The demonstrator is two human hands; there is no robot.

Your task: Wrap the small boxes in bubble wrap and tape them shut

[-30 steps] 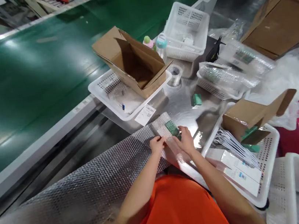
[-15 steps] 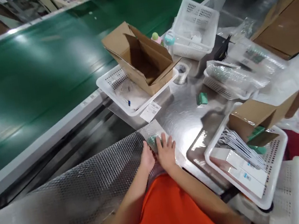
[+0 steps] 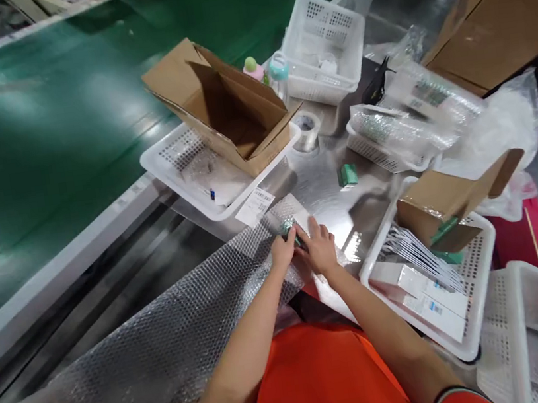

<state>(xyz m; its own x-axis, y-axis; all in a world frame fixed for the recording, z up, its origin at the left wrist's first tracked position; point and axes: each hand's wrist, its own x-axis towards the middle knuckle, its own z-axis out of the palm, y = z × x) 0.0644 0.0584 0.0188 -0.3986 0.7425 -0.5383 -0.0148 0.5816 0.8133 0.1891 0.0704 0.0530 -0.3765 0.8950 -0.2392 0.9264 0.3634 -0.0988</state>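
Observation:
A long sheet of clear bubble wrap (image 3: 168, 336) runs from the lower left up to the steel table in front of me. Its far end covers a small green item (image 3: 288, 224), partly hidden under the film and my fingers. My left hand (image 3: 283, 250) pinches the wrap at the near left side of this item. On the other side, my right hand (image 3: 320, 247) grips the wrap, its fingers bent and its thumb toward the left hand. A small green box (image 3: 348, 175) stands apart on the table, beyond my right hand.
Ahead, an open cardboard box (image 3: 236, 109) rests in a white basket (image 3: 181, 187), near a tape roll (image 3: 306, 131). A second white basket (image 3: 480, 315) at right holds white boxes and cardboard. The green conveyor belt (image 3: 62, 124) passes at left.
My right hand's spread fingers have bent in around the wrapped item. The wrap's far end now lies more over the item, and the view has shifted slightly.

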